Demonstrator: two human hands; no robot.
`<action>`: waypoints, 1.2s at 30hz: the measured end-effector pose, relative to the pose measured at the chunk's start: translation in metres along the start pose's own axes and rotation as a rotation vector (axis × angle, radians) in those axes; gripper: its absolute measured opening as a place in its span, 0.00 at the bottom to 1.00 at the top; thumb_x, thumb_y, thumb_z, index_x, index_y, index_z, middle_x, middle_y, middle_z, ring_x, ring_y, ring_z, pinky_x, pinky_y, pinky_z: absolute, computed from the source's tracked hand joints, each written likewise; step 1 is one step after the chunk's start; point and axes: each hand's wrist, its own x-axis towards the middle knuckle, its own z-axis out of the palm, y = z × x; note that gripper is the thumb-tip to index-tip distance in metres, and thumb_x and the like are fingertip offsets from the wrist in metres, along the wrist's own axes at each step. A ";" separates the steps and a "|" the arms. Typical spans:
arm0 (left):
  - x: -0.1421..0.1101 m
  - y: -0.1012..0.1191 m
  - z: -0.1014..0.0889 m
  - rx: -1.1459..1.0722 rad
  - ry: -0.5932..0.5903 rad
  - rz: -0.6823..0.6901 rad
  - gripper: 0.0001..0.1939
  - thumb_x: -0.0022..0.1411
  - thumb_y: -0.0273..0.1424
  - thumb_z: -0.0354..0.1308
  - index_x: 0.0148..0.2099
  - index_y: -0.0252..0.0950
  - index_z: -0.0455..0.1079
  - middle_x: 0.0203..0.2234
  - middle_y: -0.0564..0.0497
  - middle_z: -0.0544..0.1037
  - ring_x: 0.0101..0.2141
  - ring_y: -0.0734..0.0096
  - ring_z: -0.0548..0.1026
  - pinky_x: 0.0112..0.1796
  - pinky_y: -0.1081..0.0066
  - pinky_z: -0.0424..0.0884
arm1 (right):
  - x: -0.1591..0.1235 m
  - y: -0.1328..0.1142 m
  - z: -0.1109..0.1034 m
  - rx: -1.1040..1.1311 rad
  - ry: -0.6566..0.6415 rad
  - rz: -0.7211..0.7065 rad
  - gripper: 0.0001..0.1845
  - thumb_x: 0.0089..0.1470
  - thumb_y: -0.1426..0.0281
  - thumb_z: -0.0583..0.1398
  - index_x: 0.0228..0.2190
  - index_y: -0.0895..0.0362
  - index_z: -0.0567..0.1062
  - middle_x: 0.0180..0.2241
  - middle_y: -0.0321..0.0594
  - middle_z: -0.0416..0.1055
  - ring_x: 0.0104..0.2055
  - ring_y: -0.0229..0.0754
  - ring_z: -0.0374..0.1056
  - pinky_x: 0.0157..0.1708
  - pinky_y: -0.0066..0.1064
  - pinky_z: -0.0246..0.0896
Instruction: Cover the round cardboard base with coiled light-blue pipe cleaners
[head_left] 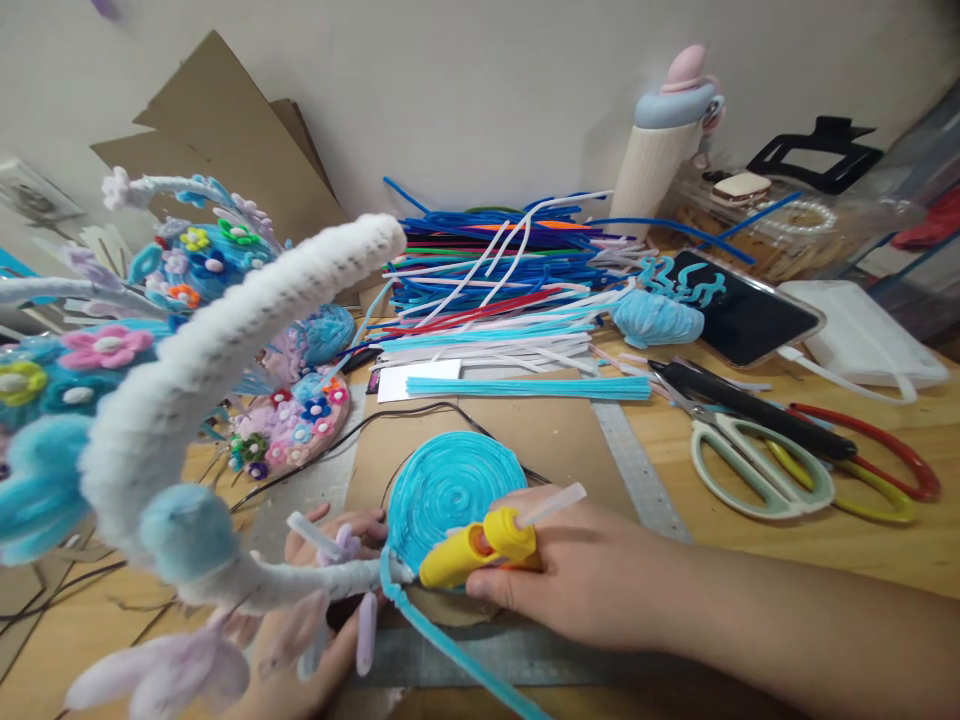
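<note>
My right hand (562, 570) is closed around a yellow hot glue gun (480, 550), with a translucent glue stick poking out of its back. The nozzle touches the near left edge of a coiled blue pipe-cleaner disc (457, 480) on a cardboard round. A loose blue pipe cleaner (457, 650) trails from that edge toward me. My left hand (300, 620) grips the disc's left edge between thumb and fingers, partly hidden behind a curved white pipe-cleaner-wrapped branch (217, 320). Lilac pipe-cleaner pieces (180, 670) hang off this branch.
Bundled pipe cleaners (487, 270) lie at the back. Scissors (757, 465), red-and-yellow-handled pliers (885, 470) and a phone (750, 305) are on the right, a bottle (652, 150) behind. Pipe-cleaner flowers (292, 420) crowd the left. Below the disc are cardboard (555, 430) and a grey mat (645, 480).
</note>
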 end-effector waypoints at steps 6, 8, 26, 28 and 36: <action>0.022 0.027 -0.008 -0.161 -0.092 0.113 0.12 0.60 0.35 0.55 0.46 0.43 0.71 0.36 0.50 0.79 0.43 0.57 0.77 0.48 0.58 0.72 | -0.002 -0.010 -0.003 -0.084 0.009 -0.088 0.13 0.56 0.60 0.57 0.30 0.54 0.77 0.32 0.37 0.73 0.35 0.40 0.66 0.33 0.29 0.56; 0.026 0.033 -0.010 -0.223 -0.102 0.154 0.11 0.61 0.32 0.53 0.46 0.42 0.70 0.35 0.50 0.80 0.40 0.58 0.77 0.46 0.59 0.72 | -0.004 -0.015 -0.003 -0.111 0.020 -0.061 0.12 0.56 0.60 0.58 0.30 0.55 0.76 0.32 0.37 0.72 0.35 0.41 0.66 0.33 0.30 0.56; 0.028 0.050 -0.022 -0.184 -0.057 0.222 0.07 0.61 0.30 0.53 0.41 0.41 0.69 0.38 0.52 0.79 0.44 0.62 0.73 0.56 0.53 0.49 | -0.025 -0.030 0.032 -0.305 0.193 -0.032 0.16 0.60 0.57 0.53 0.29 0.55 0.72 0.32 0.39 0.70 0.35 0.44 0.66 0.37 0.35 0.59; 0.028 0.050 -0.022 -0.176 -0.060 0.222 0.08 0.61 0.31 0.53 0.42 0.41 0.69 0.37 0.51 0.79 0.43 0.62 0.73 0.56 0.53 0.49 | -0.025 -0.030 0.036 -0.362 0.192 -0.030 0.17 0.61 0.58 0.51 0.28 0.55 0.70 0.30 0.39 0.69 0.33 0.43 0.65 0.35 0.35 0.59; 0.026 0.050 -0.022 -0.171 -0.061 0.233 0.10 0.61 0.30 0.53 0.45 0.40 0.69 0.37 0.50 0.78 0.40 0.63 0.74 0.56 0.54 0.50 | -0.023 -0.032 0.041 -0.456 0.181 -0.010 0.17 0.61 0.59 0.50 0.28 0.56 0.70 0.29 0.41 0.69 0.33 0.45 0.65 0.34 0.36 0.58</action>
